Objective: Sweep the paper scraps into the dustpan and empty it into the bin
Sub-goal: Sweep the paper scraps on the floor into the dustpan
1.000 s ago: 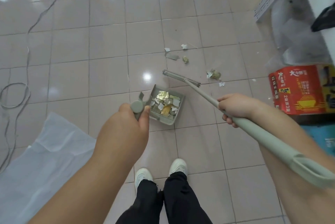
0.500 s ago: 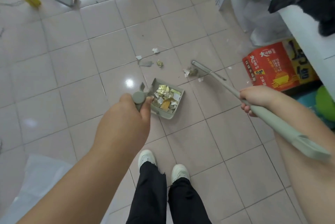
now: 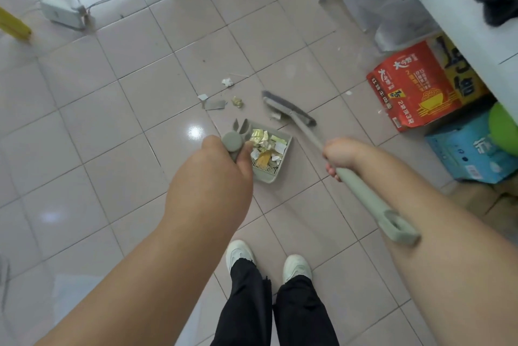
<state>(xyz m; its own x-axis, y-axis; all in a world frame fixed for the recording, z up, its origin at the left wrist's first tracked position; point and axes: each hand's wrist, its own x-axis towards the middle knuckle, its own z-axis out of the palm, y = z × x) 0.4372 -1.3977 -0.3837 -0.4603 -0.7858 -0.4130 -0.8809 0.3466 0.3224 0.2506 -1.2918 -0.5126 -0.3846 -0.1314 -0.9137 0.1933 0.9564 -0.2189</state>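
Note:
My left hand grips the top of the grey-green dustpan's upright handle. The dustpan rests on the tiled floor just ahead of my feet and holds several gold and white paper scraps. My right hand grips the pale green broom handle partway down its length. The broom head lies on the floor right beside the dustpan's far right corner, with a small scrap against its bristles. Loose scraps still lie on the tiles beyond the dustpan. No bin is in view.
A red noodle carton and a blue box stand at the right under a white counter with a black bag on it. A white power adapter with cables lies far left. White plastic sheet sits at bottom left.
The broom head has swept from the right-hand scraps toward the dustpan's mouth, pushing a scrap along. My view has swung right. The left hand and dustpan stayed put.

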